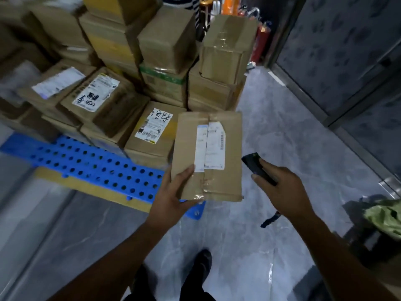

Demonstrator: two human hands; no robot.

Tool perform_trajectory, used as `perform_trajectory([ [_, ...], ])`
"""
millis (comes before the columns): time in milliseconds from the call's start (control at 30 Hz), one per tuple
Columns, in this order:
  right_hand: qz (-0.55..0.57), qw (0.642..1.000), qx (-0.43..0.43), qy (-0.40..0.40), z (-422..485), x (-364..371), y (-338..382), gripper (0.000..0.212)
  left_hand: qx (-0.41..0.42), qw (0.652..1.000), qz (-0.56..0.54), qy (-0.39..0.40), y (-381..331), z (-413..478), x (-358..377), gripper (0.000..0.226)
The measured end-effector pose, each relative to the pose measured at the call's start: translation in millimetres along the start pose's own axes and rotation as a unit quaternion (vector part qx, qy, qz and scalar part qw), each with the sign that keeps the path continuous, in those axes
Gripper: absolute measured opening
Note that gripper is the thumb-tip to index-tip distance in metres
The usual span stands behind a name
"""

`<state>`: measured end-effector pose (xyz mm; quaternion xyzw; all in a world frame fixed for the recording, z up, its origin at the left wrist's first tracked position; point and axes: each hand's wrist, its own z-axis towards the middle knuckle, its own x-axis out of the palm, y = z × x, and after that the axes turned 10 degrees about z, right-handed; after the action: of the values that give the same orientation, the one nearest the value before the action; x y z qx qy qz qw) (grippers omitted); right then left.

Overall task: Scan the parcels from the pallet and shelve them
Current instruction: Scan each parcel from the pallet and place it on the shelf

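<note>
The left grip (173,192) is clamping the near left corner of a flat brown parcel (219,148), with the thumb lying on its taped, labelled face and the fingers going underneath. The parcel is hanging in the air above the near right corner of the blue pallet (86,161), label side up. The right grip (282,187) is curling round a dark handheld scanner (250,161), further right of the pallet, near the parcel but apart from it. Stacked boxes (121,88) are crowding the pallet's far part.
</note>
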<state>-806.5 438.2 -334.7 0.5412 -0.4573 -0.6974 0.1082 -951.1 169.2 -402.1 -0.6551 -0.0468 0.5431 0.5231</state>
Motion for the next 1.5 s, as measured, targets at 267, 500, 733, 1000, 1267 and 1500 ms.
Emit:
perform_trajectory([
  [267, 0.076, 0.985, -0.150, -0.021, 35, 26, 139, 0.063, 0.015, 0.989, 0.028, -0.143, -6, -14, -147, 0.091],
  [500, 0.080, 0.970, -0.220, 0.065, 10, 147, 298, 0.058, -0.036, 0.955, 0.123, -0.268, 45, -112, -317, 0.097],
  [733, 0.112, 0.927, -0.342, 0.111, -62, 295, 475, 0.056, -0.095, 0.909, 0.197, -0.356, 84, -270, -488, 0.093],
  [1000, 0.162, 0.854, -0.469, 0.158, -186, 452, 684, 0.057, -0.202, 0.818, 0.288, -0.454, 103, -470, -661, 0.093],
  [1267, 0.142, 0.779, -0.554, 0.257, -296, 574, 849, 0.059, -0.310, 0.718, 0.364, -0.506, 130, -626, -786, 0.094],
  [1500, 0.134, 0.730, -0.579, 0.337, -331, 675, 950, 0.058, -0.410, 0.682, 0.348, -0.496, 180, -685, -869, 0.084],
])
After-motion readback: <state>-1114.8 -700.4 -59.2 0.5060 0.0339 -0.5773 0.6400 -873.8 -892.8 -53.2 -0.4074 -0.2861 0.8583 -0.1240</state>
